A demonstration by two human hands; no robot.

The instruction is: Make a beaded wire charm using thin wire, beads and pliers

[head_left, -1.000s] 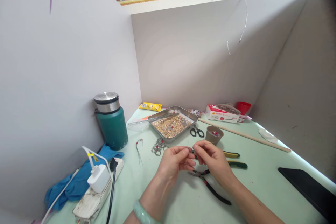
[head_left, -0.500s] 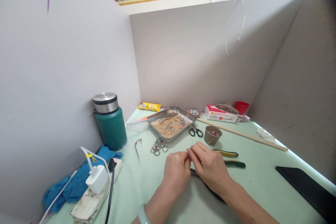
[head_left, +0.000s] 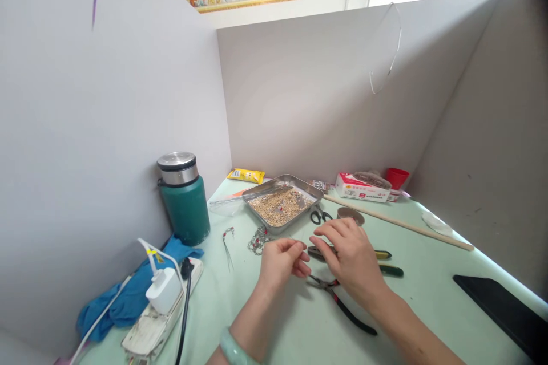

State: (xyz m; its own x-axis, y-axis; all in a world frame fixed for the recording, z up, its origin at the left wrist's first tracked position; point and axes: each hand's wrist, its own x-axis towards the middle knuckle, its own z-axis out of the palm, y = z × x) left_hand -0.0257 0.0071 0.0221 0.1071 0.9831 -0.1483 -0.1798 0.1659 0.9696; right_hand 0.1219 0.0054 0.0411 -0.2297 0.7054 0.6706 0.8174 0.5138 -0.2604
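Observation:
My left hand (head_left: 282, 259) pinches a thin wire between thumb and forefinger; only a faint bit of it shows above the fingertips. To its right my right hand (head_left: 349, 254) has thumb and fingers apart, with nothing visible between them. Beneath the right hand lie pliers with yellow-green handles (head_left: 390, 270), partly covered by it. Closer to me rests a second pair of pliers with black and red handles (head_left: 351, 313), its jaws near the left fingers. A small chain with red beads (head_left: 258, 241) lies just beyond my left hand.
A metal tray (head_left: 278, 229) of gold beads stands behind, with scissors (head_left: 320, 217) and a brown cup (head_left: 351, 215) beside it. A wooden stick (head_left: 402, 222) crosses the right side. At left are a green bottle (head_left: 187, 211) and a power strip (head_left: 149, 331); a black flat object (head_left: 496, 308) lies right.
My hands have come apart: the right fingers have opened and moved slightly up and right, the left still pinches. Both pairs of pliers show more now. The view has shifted slightly.

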